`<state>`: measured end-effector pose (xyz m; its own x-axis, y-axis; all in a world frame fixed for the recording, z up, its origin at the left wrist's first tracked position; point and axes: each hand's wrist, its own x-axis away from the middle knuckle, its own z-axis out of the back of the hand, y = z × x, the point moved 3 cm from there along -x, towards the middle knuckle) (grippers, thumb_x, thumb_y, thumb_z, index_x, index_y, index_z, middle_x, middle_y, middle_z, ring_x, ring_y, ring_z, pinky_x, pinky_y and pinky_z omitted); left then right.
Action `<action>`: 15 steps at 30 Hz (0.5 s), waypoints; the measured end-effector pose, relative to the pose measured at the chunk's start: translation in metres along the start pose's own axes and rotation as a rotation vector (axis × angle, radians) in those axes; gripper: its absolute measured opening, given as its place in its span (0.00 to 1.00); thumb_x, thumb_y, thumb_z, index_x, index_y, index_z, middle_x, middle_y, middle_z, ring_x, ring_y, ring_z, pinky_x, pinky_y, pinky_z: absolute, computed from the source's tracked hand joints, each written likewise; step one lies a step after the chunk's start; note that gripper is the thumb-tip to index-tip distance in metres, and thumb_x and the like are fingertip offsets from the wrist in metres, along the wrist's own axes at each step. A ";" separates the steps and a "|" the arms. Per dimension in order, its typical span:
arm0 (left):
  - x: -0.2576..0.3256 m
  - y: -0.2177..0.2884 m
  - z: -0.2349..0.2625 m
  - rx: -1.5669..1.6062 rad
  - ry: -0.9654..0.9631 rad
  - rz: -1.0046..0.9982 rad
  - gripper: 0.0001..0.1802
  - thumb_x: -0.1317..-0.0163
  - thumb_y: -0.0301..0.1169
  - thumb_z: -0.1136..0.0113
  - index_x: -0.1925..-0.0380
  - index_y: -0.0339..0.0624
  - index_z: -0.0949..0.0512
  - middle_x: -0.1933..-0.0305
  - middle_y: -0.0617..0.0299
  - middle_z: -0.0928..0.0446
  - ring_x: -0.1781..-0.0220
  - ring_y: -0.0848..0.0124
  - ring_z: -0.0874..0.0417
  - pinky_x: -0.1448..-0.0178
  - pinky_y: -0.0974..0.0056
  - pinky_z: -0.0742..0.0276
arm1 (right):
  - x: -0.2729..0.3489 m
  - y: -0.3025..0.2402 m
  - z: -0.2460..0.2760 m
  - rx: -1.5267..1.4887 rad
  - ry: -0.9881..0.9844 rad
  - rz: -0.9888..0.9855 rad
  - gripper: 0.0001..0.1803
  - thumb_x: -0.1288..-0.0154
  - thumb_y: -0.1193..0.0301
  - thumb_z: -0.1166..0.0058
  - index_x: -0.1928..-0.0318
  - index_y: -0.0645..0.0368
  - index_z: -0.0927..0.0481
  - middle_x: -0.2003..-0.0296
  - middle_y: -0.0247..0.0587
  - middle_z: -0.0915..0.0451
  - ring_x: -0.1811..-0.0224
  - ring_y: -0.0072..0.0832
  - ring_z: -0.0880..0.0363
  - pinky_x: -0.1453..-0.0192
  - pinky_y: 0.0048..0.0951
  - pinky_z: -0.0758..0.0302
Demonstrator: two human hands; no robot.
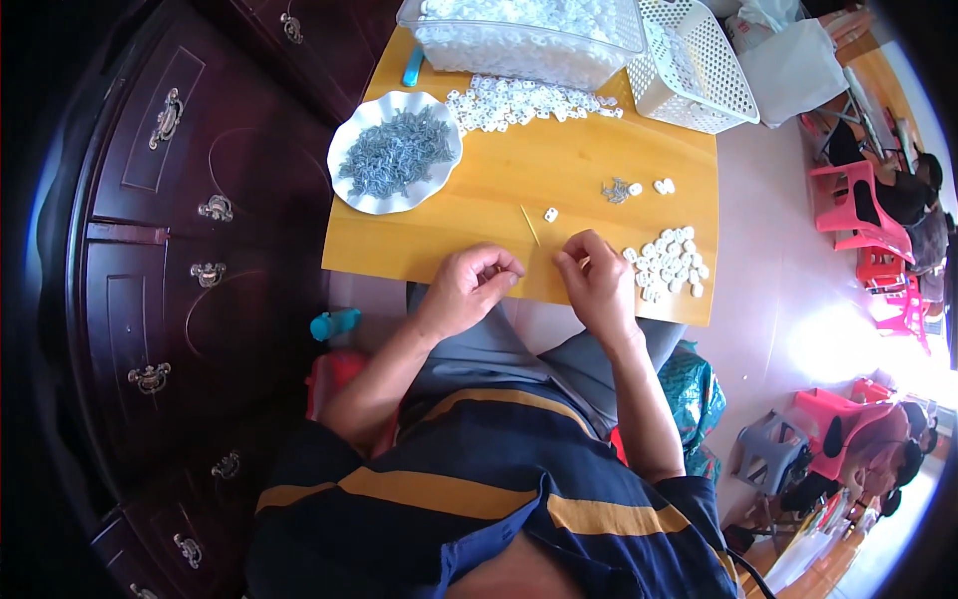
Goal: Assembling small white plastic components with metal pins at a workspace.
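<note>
My left hand point(473, 290) is at the near edge of the wooden table point(479, 230), its thumb and fingertips pinched together. My right hand point(599, 285) is a short way to its right, also in a pinch, just left of a pile of small white plastic pieces point(667, 262). Whatever either hand holds is too small to make out. Between and beyond the hands lie a thin yellow stick point(530, 226) and a single white plastic piece point(551, 215). Farther right are a small heap of grey screws point(615, 190) and a few loose white pieces point(665, 187).
A scalloped white plate point(345, 190) of grey screws stands at the left. Behind it are a blue object point(413, 66), spread white pieces point(519, 103), a clear tub point(529, 62) full of them and a white perforated basket point(699, 85). Dark drawers point(150, 180) line the left; people sit far right.
</note>
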<state>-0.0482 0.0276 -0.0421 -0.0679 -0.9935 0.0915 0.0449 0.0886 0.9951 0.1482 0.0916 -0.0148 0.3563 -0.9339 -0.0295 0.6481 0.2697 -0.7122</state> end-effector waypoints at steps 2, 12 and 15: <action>0.001 0.008 -0.004 -0.018 -0.011 -0.008 0.02 0.31 0.20 0.39 0.61 0.36 0.19 0.69 0.74 0.24 0.70 0.88 0.28 0.66 0.77 0.30 | 0.009 0.009 -0.003 -0.218 -0.015 -0.104 0.09 0.32 0.70 0.37 0.56 0.59 0.22 0.66 0.39 0.17 0.71 0.30 0.18 0.67 0.32 0.23; -0.001 0.023 -0.041 -0.007 -0.006 -0.147 0.07 0.33 0.16 0.39 0.57 0.36 0.20 0.67 0.70 0.22 0.68 0.86 0.23 0.63 0.77 0.25 | 0.051 0.022 -0.018 -1.219 0.018 -0.461 0.05 0.24 0.70 0.42 0.54 0.58 0.22 0.66 0.32 0.17 0.74 0.14 0.27 0.70 0.17 0.30; -0.002 0.022 -0.049 -0.070 0.005 -0.195 0.08 0.34 0.16 0.40 0.56 0.36 0.20 0.67 0.69 0.21 0.69 0.85 0.23 0.65 0.76 0.25 | 0.057 0.026 -0.016 -1.274 -0.006 -0.474 0.05 0.24 0.70 0.42 0.55 0.57 0.22 0.63 0.34 0.15 0.74 0.15 0.25 0.68 0.17 0.27</action>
<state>0.0014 0.0280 -0.0226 -0.0774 -0.9916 -0.1032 0.1007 -0.1107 0.9887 0.1747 0.0421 -0.0462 0.2796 -0.8737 0.3980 -0.3577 -0.4795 -0.8013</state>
